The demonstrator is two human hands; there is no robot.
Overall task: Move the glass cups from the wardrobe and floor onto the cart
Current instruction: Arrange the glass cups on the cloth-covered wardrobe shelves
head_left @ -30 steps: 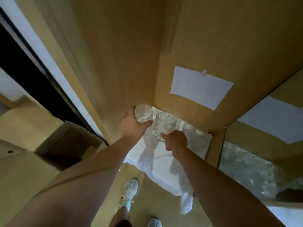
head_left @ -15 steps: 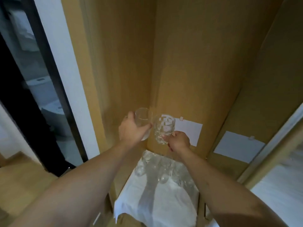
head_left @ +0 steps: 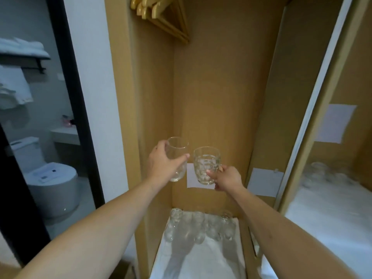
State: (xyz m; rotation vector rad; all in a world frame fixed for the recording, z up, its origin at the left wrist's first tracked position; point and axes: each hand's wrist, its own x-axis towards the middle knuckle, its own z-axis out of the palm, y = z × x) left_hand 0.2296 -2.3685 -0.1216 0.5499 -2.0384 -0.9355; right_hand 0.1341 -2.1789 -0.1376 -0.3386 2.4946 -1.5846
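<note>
1. The left hand (head_left: pixel 161 166) grips a smooth tumbler (head_left: pixel 177 159), fingers curled round its far side and thumb across the near side; the glass is held in the air, tilted a little to the right.
2. The right hand (head_left: pixel 227 178) holds a dimpled mug (head_left: pixel 206 165) by its handle, fingers closed round the handle on the mug's right side and thumb pressed against the glass wall; the mug is upright.
3. The two glasses are raised side by side inside the wardrobe (head_left: pixel 217 97), near each other; whether they touch cannot be told.
4. Below the hands, a cluster of more glass cups (head_left: pixel 199 226) stands at the far end of a white cloth (head_left: pixel 201 260) on the wardrobe's bottom.
5. A white paper (head_left: pixel 191 178) is stuck on the back panel behind the mug, and a second paper (head_left: pixel 264 182) is on the right panel.
6. Wooden hangers (head_left: pixel 161 15) hang at the top of the wardrobe.
7. At right, a mirror door (head_left: pixel 342 137) shows a reflection of glasses on white cloth.
8. At left, an open doorway shows a toilet (head_left: pixel 48 178) and towels (head_left: pixel 14 87) on a rack.
</note>
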